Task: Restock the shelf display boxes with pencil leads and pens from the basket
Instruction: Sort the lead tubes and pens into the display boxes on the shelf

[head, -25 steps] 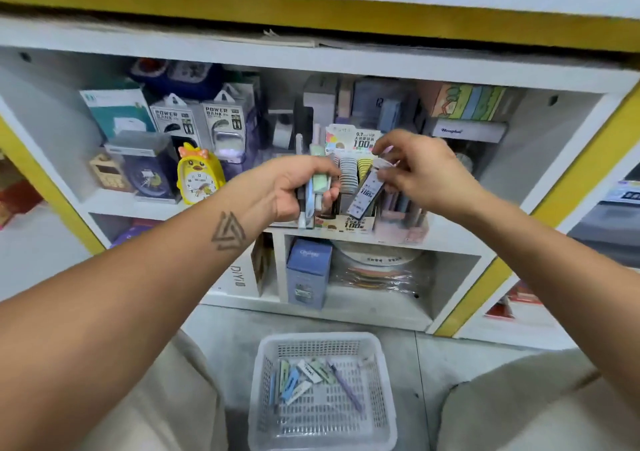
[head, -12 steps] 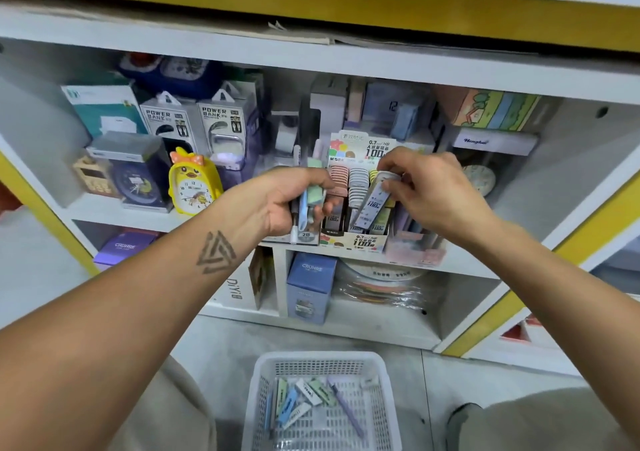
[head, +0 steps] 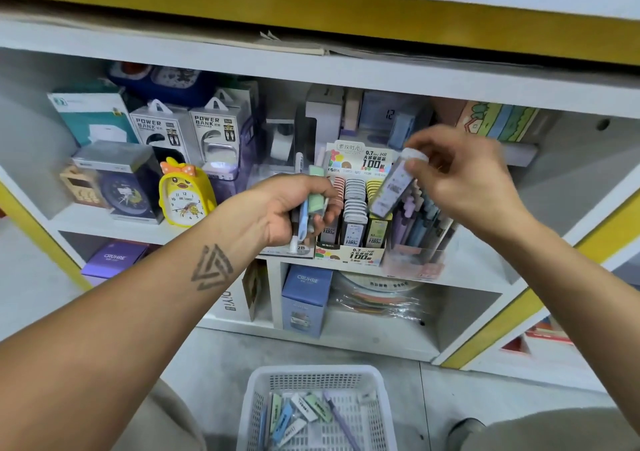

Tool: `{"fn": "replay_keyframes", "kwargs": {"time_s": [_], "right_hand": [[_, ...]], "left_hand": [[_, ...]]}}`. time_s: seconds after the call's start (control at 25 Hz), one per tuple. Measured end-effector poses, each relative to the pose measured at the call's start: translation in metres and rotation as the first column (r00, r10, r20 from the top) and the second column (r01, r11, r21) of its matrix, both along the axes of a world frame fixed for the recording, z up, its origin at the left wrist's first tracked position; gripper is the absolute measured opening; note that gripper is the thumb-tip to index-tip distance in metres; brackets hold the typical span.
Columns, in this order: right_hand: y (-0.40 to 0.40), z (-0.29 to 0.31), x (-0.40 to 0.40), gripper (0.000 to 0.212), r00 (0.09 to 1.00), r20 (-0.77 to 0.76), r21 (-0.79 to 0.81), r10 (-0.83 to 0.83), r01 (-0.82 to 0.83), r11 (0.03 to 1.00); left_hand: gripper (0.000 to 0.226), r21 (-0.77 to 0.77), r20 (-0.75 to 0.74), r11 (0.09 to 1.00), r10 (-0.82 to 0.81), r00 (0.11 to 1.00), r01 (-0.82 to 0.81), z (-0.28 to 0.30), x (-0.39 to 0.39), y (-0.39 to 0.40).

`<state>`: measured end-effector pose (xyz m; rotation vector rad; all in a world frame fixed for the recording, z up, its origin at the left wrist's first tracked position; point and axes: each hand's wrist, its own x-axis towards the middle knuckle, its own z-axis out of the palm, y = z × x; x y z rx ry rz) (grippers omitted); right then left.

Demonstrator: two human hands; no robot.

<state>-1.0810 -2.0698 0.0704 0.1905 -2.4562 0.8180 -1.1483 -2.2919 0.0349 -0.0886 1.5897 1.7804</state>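
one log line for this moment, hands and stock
left hand: grips bundle of pens and lead cases | right hand: pinches purple lead case over 0.7 lead display box | white mesh basket: stock left

right hand [head: 464,180] pinching lead case [head: 393,190] (tilted) — over display box [head: 349,254]

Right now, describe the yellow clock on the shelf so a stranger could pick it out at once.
Look at the white shelf unit, upper compartment, left half. In front of the two power bank boxes, beside a dark blue clock in a clear box, stands the yellow clock. It alone is unboxed and chick-shaped, with an orange polka-dot bow on top.
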Motion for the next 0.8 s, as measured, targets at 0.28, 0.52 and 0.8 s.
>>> {"fn": "replay_keyframes", "kwargs": {"time_s": [0.28,0.52,0.8], "right_hand": [[-0.018,-0.019,-0.024,0.020,1.000,-0.002,0.138,0.009,-0.008,0.990],[-0.031,-0.038,-0.043,0.021,0.995,0.082,0.388,0.052,-0.080,0.918],[-0.031,-0.039,-0.041,0.035,0.992,0.122,0.434,0.025,-0.076,0.898]], "left_hand": [[0.011,0.029,0.022,0.997,0.076,0.997,-0.076,0.002,-0.002,0.000],[0.007,0.002,-0.007,0.996,0.087,0.996,-0.087,0.000,-0.006,-0.009],[0.008,0.001,0.010,0.998,0.065,0.998,-0.065,-0.003,-0.008,-0.010]]}}
